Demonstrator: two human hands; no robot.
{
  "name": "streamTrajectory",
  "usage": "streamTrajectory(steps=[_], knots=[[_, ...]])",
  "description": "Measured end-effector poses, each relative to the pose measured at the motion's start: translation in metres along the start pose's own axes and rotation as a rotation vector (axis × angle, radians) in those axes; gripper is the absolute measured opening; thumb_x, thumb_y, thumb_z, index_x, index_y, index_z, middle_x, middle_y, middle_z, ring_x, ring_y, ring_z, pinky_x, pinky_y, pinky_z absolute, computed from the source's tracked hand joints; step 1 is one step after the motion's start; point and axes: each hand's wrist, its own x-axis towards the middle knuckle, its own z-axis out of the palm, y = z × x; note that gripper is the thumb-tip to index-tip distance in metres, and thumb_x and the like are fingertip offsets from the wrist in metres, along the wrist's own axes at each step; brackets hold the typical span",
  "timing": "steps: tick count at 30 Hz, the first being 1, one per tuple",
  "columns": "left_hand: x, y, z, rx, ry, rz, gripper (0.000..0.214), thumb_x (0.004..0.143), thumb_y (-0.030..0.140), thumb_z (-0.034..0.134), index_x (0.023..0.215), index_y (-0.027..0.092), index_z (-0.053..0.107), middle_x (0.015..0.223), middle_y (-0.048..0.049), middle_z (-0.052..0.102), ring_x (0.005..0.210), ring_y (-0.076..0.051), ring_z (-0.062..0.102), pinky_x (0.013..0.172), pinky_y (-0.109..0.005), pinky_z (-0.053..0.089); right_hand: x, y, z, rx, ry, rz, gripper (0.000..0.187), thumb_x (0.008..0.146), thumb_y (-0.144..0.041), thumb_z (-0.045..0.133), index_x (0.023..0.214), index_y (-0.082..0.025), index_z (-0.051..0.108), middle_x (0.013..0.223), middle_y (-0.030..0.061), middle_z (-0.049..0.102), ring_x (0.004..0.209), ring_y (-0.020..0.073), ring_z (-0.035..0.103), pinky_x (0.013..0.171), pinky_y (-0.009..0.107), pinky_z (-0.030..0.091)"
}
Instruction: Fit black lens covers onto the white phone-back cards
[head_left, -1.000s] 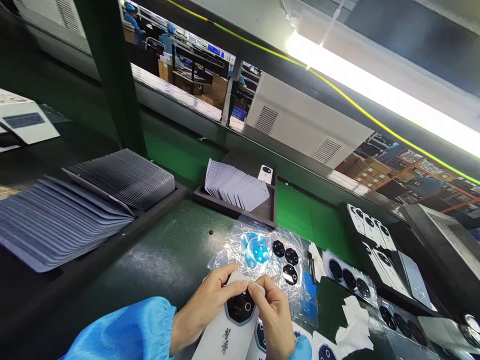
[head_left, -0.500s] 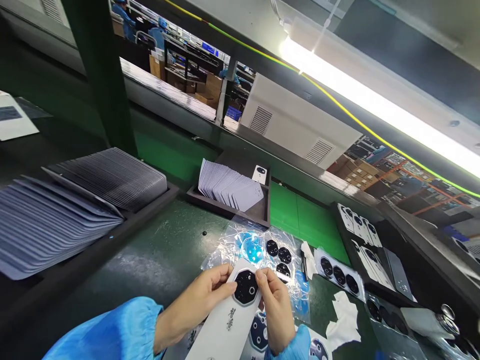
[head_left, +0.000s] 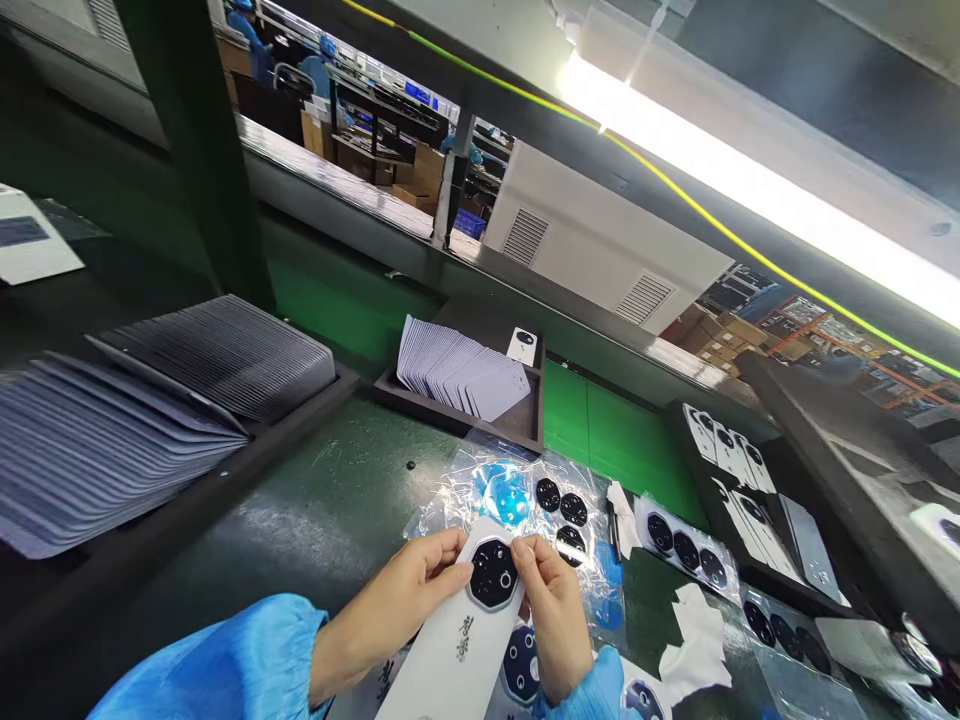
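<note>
Both my hands hold a white phone back cover (head_left: 457, 640) with a black octagonal camera module (head_left: 493, 575) near its top end. My left hand (head_left: 390, 610) grips the cover's left edge, fingers curled. My right hand (head_left: 555, 610) pinches the cover's right edge beside the camera module. Under the cover lies a clear plastic sheet (head_left: 525, 500) carrying black round lens pieces (head_left: 561, 502) and a blue film disc (head_left: 504, 495).
Two dark trays of stacked grey sheets (head_left: 150, 400) fill the left. A small tray of white cards (head_left: 465, 380) stands behind. On the right lie lens strips (head_left: 686, 550), white wipes (head_left: 697, 640) and a tray of white covers (head_left: 739, 470). Other workers are far behind.
A second ago my fingers covered the cover's top end; they have since slid to the sides, showing the whole camera module. The view shifted slightly.
</note>
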Motion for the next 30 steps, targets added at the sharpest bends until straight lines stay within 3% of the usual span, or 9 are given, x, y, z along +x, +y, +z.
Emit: streamTrajectory(steps=[8,14,18,20,21,23,25,28,30], knots=[[0.001,-0.001,0.000,0.026,0.017,-0.005,0.034,0.074,0.050,0.065,0.080,0.019,0.054,0.072,0.0024,0.056,0.067,-0.015,0.052,0.062,-0.025,0.039,0.003,0.004,-0.003,-0.035,0.000,-0.050,0.054,0.060,-0.072,0.065,0.055,-0.022,0.045,0.051,-0.0069,0.035,0.049,0.0092,0.025,0.045,0.023,0.023],[0.007,-0.009,-0.001,0.152,0.181,0.075,0.050,0.070,0.067,0.060,0.063,0.021,0.041,0.060,0.0066,0.038,0.056,-0.011,0.036,0.050,-0.023,0.030,-0.001,0.006,0.002,-0.038,-0.013,-0.069,0.056,0.060,-0.073,0.065,0.056,-0.021,0.044,0.052,-0.0079,0.033,0.048,0.0079,0.025,0.043,0.022,0.022],[0.008,-0.005,-0.007,0.213,0.187,0.088,0.045,0.077,0.065,0.053,0.071,0.021,0.049,0.062,0.0039,0.046,0.058,-0.015,0.046,0.054,-0.026,0.039,0.003,0.007,0.003,-0.010,-0.010,-0.073,0.056,0.059,-0.073,0.067,0.056,-0.021,0.045,0.046,-0.0091,0.034,0.042,0.0064,0.027,0.040,0.022,0.021],[0.005,0.001,-0.008,0.378,0.238,0.200,0.036,0.081,0.055,0.056,0.093,0.021,0.059,0.085,-0.0037,0.062,0.084,-0.023,0.058,0.075,-0.033,0.046,0.010,0.008,0.000,0.007,0.014,-0.077,0.053,0.060,-0.070,0.069,0.057,-0.021,0.048,0.043,-0.0088,0.037,0.039,0.0068,0.030,0.039,0.022,0.023],[0.002,0.004,-0.008,0.489,0.251,0.274,0.039,0.080,0.050,0.060,0.107,0.022,0.058,0.105,-0.0073,0.064,0.102,-0.028,0.056,0.090,-0.037,0.043,0.014,0.008,-0.001,0.018,0.031,-0.087,0.052,0.061,-0.070,0.069,0.058,-0.021,0.050,0.043,-0.0085,0.039,0.039,0.0071,0.032,0.038,0.022,0.024],[-0.003,0.007,-0.007,0.704,0.239,0.398,0.061,0.072,0.042,0.072,0.127,0.026,0.051,0.134,-0.0091,0.052,0.126,-0.034,0.041,0.107,-0.044,0.030,0.021,0.006,-0.005,0.054,0.073,-0.118,0.052,0.062,-0.070,0.068,0.061,-0.021,0.051,0.044,-0.0080,0.042,0.038,0.0073,0.034,0.038,0.022,0.027],[-0.005,0.009,-0.004,0.872,0.204,0.465,0.069,0.069,0.034,0.075,0.133,0.027,0.048,0.142,-0.0090,0.045,0.131,-0.036,0.036,0.109,-0.047,0.029,0.028,-0.001,-0.008,0.097,0.111,-0.157,0.052,0.061,-0.070,0.068,0.063,-0.021,0.052,0.047,-0.0070,0.047,0.040,0.0076,0.038,0.039,0.022,0.031],[0.007,0.019,-0.003,1.110,0.241,0.569,0.059,0.075,0.022,0.066,0.132,0.026,0.049,0.138,-0.0086,0.048,0.124,-0.031,0.045,0.102,-0.044,0.041,0.033,-0.013,-0.014,0.156,0.130,-0.209,0.053,0.059,-0.070,0.069,0.068,-0.020,0.055,0.056,-0.0041,0.054,0.048,0.0100,0.048,0.042,0.022,0.038],[0.025,0.037,-0.007,1.310,0.287,0.615,0.052,0.075,0.020,0.063,0.127,0.022,0.052,0.132,-0.0087,0.052,0.118,-0.029,0.050,0.100,-0.042,0.044,0.035,-0.019,-0.021,0.184,0.133,-0.234,0.055,0.060,-0.071,0.068,0.078,-0.020,0.060,0.065,-0.0018,0.059,0.055,0.0120,0.054,0.044,0.022,0.042]])
